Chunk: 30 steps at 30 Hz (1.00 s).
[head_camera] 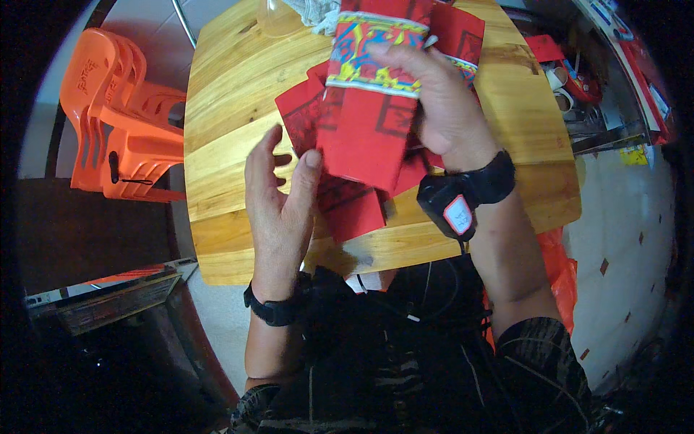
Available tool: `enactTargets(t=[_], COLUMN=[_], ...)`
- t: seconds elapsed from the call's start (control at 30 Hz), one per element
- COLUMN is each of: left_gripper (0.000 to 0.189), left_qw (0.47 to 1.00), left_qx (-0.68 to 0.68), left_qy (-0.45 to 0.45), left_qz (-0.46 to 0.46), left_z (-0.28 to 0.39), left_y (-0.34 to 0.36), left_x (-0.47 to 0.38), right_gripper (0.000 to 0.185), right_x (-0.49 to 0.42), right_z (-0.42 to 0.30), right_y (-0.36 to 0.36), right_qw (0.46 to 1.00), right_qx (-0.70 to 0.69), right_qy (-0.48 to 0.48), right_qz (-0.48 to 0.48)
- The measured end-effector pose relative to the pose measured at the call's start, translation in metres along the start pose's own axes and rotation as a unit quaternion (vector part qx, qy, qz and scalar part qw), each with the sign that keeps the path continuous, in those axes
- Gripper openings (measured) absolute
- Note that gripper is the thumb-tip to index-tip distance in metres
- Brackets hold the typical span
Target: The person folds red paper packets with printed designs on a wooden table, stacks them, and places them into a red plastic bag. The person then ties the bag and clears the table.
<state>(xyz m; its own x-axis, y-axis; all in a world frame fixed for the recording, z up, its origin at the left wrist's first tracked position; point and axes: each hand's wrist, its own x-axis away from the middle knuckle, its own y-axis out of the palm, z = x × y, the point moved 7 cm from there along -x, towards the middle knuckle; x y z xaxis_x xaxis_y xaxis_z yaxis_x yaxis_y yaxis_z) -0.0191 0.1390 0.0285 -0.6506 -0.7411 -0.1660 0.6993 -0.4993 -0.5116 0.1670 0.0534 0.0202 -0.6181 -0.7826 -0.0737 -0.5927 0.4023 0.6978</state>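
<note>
My right hand [442, 92] grips a red folded paper bundle [363, 135] with a blue, yellow and white patterned band around it, held up over the wooden table [233, 163]. My left hand [282, 190] is raised just left of the bundle's lower end, fingers apart and holding nothing; its thumb tip overlaps the bundle's edge in the view, and whether they touch I cannot tell. Beneath and behind the bundle lie several more red papers [355, 214] with dark printed patterns. Another red banded bundle [463, 35] shows beyond my right hand, partly hidden by it.
Stacked orange plastic chairs [116, 119] stand left of the table. At its far edge are a pale cloth [320, 13] and a translucent container [279, 19]. On the right, a shelf holds white cups [558, 78]; a red plastic bag [561, 287] hangs below the table's right side.
</note>
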Motion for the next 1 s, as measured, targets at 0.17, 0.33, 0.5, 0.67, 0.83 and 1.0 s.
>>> enactTargets(t=[0.17, 0.33, 0.5, 0.67, 0.83, 1.0], left_gripper=[0.07, 0.09, 0.086, 0.071, 0.061, 0.056], left_qw=[0.997, 0.944, 0.913, 0.961, 0.971, 0.962], left_qx=[-0.074, -0.312, -0.387, -0.261, 0.113, 0.244], left_qy=[-0.009, 0.094, 0.109, 0.072, -0.205, -0.125], left_qz=[-0.025, -0.059, -0.067, -0.057, -0.047, 0.01], left_z=[-0.014, 0.009, 0.008, -0.014, -0.04, 0.008], left_y=[0.015, 0.038, 0.043, 0.018, -0.014, -0.029], left_x=[0.011, 0.012, 0.016, 0.01, 0.015, 0.014], right_gripper=[0.03, 0.032, 0.032, 0.031, 0.029, 0.03], right_x=[-0.007, -0.005, 0.001, 0.002, 0.004, 0.007], right_z=[-0.014, -0.012, -0.006, 0.002, 0.008, 0.021], right_y=[-0.013, -0.011, -0.002, -0.001, 0.001, 0.01], right_qw=[0.997, 0.999, 0.999, 0.997, 0.997, 0.992], right_qx=[-0.066, -0.032, -0.015, 0.013, 0.006, 0.037], right_qy=[-0.023, -0.008, 0.025, 0.069, 0.074, 0.109], right_qz=[0.014, 0.023, -0.017, -0.016, -0.01, -0.049])
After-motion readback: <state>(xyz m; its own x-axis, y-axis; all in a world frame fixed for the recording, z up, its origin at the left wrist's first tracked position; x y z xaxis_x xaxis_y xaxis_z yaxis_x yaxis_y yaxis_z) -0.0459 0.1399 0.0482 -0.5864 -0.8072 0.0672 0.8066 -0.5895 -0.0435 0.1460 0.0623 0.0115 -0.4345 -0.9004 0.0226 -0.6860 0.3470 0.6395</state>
